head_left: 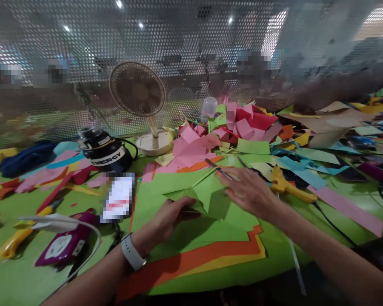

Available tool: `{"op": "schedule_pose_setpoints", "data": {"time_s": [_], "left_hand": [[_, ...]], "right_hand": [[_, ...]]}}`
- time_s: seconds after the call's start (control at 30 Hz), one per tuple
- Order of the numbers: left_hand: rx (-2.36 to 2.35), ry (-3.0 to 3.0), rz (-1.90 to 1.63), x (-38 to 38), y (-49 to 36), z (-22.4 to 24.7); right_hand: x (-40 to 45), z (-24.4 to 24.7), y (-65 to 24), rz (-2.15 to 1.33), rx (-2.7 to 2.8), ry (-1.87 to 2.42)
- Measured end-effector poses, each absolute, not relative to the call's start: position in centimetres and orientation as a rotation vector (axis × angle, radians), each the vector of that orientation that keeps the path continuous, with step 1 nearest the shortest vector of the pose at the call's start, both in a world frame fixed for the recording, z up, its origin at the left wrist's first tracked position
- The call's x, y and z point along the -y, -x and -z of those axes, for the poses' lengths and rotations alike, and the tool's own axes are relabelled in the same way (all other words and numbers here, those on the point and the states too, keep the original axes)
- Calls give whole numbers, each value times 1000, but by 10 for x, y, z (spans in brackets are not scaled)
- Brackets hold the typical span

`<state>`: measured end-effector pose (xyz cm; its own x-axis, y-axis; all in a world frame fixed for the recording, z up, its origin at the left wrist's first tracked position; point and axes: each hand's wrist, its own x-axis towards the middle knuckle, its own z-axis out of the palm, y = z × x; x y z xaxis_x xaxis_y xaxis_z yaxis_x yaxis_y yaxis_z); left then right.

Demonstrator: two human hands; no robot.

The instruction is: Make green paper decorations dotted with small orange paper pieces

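Observation:
A green sheet of paper (191, 191), partly folded into a raised point, lies on a stack of green, orange and yellow sheets (210, 255). My left hand (169, 214), with a white watch at the wrist, pinches the folded edge of the green paper. My right hand (247, 189) is blurred, fingers spread flat, over the paper's right part near a thin pen or tool (218, 168). Whether it touches the paper I cannot tell.
A heap of pink, red and green paper scraps (236, 127) lies behind. A small desk fan (138, 93) and a black jug (104, 151) stand at the back left. A yellow glue gun (289, 185) lies to the right, a phone (118, 197) and yellow-handled cutters (12, 244) to the left.

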<state>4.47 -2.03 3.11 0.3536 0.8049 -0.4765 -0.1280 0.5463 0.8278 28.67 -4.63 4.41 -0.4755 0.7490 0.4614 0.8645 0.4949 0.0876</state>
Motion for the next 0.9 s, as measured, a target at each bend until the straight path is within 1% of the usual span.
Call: {"op": "schedule_pose_setpoints", "data": {"time_s": [0.07,0.13,0.27,0.33,0.37,0.43,0.47,0.5,0.53,0.57,0.63,0.73,0.8,0.9], "left_hand": [[-1040,-780,-612,24,-46,-30],[-1026,-806,-502,25,-46,-28],[-986,-965,-270,21,-33,-34],[-1031,-1306,-43,18,-19,-46],[-1152,-1513,-54,17,-12,-54],[-1434,-2043,-428,18,-4,-68],[-1493,-2281,-635,19,-3,-71],[-1454,-2477,-790,20,-5,-72],[-1329,-2643,-851,21,-8,-69],[-1210,-2769,-842,22,-14,-63],[-1052,-2952,-649,21,-26,-43],[-994,-3018,-426,19,-37,-12],[-970,-3002,-367,18,-38,0],[-929,-3005,-356,18,-34,4]], "right_hand": [[52,-37,-269,526,2507,1014],[53,-31,-259,531,2549,856],[49,-20,-259,514,2576,800],[47,-16,-262,478,2610,846],[47,-14,-263,443,2635,867],[47,-12,-264,357,2701,901],[46,-11,-264,322,2724,911],[46,-10,-264,294,2740,918],[45,-9,-264,272,2748,925],[45,-8,-264,259,2748,931],[44,-6,-264,246,2723,932],[42,-4,-266,126,2684,966],[41,-4,-266,-67,2602,1043],[38,-7,-264,-404,2376,1190]]}}
